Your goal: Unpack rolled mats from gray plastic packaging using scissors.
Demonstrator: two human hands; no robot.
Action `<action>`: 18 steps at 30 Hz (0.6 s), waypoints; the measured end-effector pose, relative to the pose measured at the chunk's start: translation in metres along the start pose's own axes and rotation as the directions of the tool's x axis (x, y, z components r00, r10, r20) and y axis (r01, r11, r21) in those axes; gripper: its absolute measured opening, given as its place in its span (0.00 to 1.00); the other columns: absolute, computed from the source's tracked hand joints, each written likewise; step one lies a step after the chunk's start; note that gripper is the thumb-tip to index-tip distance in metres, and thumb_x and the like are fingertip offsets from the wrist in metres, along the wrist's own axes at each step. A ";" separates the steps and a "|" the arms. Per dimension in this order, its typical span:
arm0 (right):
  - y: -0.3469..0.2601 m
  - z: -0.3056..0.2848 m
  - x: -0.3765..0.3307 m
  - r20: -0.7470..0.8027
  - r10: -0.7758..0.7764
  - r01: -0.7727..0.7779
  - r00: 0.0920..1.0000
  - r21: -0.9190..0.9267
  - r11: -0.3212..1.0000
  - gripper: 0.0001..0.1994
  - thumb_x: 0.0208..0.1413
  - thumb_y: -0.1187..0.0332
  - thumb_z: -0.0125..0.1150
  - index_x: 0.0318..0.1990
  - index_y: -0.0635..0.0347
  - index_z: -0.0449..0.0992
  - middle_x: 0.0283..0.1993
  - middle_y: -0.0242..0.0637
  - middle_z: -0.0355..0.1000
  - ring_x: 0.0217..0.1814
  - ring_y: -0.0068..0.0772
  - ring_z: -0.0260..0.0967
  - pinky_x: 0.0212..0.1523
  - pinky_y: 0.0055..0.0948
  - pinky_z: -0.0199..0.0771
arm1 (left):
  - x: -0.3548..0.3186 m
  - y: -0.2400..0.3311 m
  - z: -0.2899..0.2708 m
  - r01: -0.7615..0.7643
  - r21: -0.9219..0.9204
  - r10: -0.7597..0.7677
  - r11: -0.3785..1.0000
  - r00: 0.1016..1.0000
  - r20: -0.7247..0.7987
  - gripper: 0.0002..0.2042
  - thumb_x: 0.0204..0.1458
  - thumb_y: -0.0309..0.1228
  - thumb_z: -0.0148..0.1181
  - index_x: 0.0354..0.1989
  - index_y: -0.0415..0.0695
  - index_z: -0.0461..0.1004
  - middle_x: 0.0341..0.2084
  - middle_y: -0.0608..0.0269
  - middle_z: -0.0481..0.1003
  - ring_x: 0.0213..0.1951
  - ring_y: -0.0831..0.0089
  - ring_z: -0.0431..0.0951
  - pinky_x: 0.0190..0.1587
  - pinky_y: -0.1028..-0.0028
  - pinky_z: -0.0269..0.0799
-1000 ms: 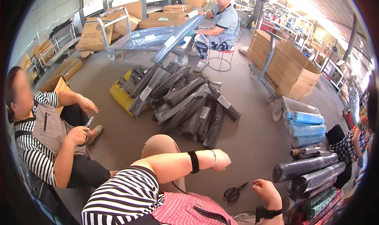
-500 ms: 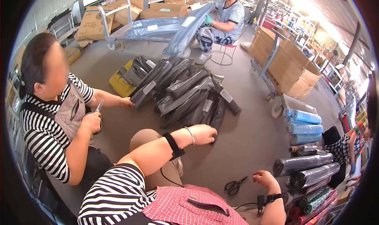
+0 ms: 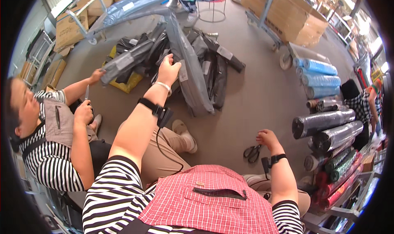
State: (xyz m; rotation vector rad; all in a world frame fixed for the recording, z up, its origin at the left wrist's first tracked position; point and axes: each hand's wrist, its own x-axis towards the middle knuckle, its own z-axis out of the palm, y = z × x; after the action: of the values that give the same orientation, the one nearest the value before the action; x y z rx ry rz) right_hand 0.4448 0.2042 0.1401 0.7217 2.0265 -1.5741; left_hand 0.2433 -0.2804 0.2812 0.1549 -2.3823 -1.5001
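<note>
- Long grey plastic-wrapped fabric roll (image 3: 189,65): dull grey film, slightly creased, with a pale rectangular label near its middle; it is laid slanting from the upper pile down toward the floor, its lower end resting on the grey floor (image 3: 254,98) just beyond a beige shoe.
- Left hand (image 3: 169,69): stretched forward and closed on the edge of that roll; a pale bracelet and a black wrist strap are worn on the arm.
- Right hand (image 3: 267,138): held low over the floor, fingers loosely curled and holding nothing, just beside one pair of black-handled scissors (image 3: 252,152); the two hands are well apart.
- Pile of dark wrapped rolls (image 3: 213,65): heaped behind the held roll; an exact count cannot be told.
- Light-blue wrapped rolls (image 3: 320,76): three counted, stacked at the right.
- Dark shiny film-wrapped rolls (image 3: 324,129): at least two counted, lying below the blue ones.
- Co-worker in a striped shirt (image 3: 49,160): one, seated at the left, a small blade held in one hand, the other hand laid on a grey roll.
- Cardboard cartons on a trolley (image 3: 287,12): one stack, at the upper right.
</note>
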 end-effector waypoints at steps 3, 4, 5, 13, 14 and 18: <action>0.036 0.022 0.016 -0.070 0.066 -0.055 0.995 0.145 0.988 0.14 0.56 0.70 0.55 0.49 0.63 0.72 0.35 0.38 0.75 0.31 0.32 0.76 0.28 0.26 0.74 | 0.012 -0.043 0.040 0.115 0.371 -0.120 0.921 0.993 -0.010 0.44 0.41 0.46 0.70 0.63 0.30 0.58 0.57 0.35 0.66 0.61 0.48 0.66 0.62 0.61 0.63; 0.049 0.028 0.021 -0.121 0.110 -0.088 0.987 0.176 0.980 0.14 0.56 0.71 0.54 0.50 0.63 0.71 0.35 0.38 0.74 0.30 0.31 0.74 0.26 0.25 0.73 | 0.011 -0.060 0.055 0.172 0.473 -0.180 0.864 0.983 -0.028 0.48 0.38 0.48 0.72 0.63 0.29 0.56 0.58 0.34 0.65 0.61 0.46 0.66 0.62 0.60 0.63; 0.064 0.032 0.026 -0.110 0.157 -0.126 0.981 0.245 0.961 0.14 0.55 0.73 0.53 0.49 0.63 0.71 0.33 0.36 0.72 0.27 0.28 0.71 0.23 0.26 0.70 | 0.007 -0.077 0.068 0.297 0.458 -0.339 0.838 0.941 0.009 0.52 0.36 0.51 0.73 0.65 0.30 0.53 0.59 0.35 0.64 0.61 0.46 0.65 0.64 0.60 0.61; 0.189 0.036 0.053 -0.416 0.285 -0.368 0.864 -0.134 0.920 0.24 0.48 0.69 0.63 0.54 0.64 0.69 0.40 0.44 0.74 0.40 0.46 0.74 0.36 0.46 0.76 | -0.051 -0.149 0.162 0.636 0.308 -0.697 0.708 0.699 0.160 0.62 0.34 0.57 0.74 0.68 0.28 0.43 0.63 0.37 0.60 0.64 0.51 0.64 0.62 0.64 0.62; 0.200 0.035 0.050 -0.396 0.244 -0.318 0.885 -0.133 0.939 0.24 0.48 0.69 0.63 0.54 0.64 0.69 0.40 0.44 0.74 0.40 0.46 0.74 0.36 0.46 0.76 | -0.054 -0.151 0.171 0.644 0.255 -0.686 0.721 0.713 0.141 0.63 0.34 0.57 0.74 0.69 0.29 0.42 0.63 0.37 0.60 0.64 0.50 0.64 0.62 0.64 0.62; 0.212 0.038 0.044 -0.531 0.196 -0.408 0.825 -0.318 0.856 0.25 0.46 0.63 0.67 0.50 0.67 0.71 0.46 0.54 0.74 0.49 0.53 0.73 0.47 0.44 0.73 | -0.047 -0.157 0.190 0.663 0.187 -0.674 0.725 0.738 -0.002 0.67 0.30 0.50 0.78 0.70 0.31 0.32 0.62 0.33 0.58 0.63 0.46 0.62 0.65 0.63 0.59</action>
State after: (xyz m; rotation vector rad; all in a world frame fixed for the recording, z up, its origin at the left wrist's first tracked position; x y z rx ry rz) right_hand 0.5535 0.2159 -0.0506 1.2861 2.3277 -0.7684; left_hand 0.2136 -0.1744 0.0556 1.1449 -2.6560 -1.5618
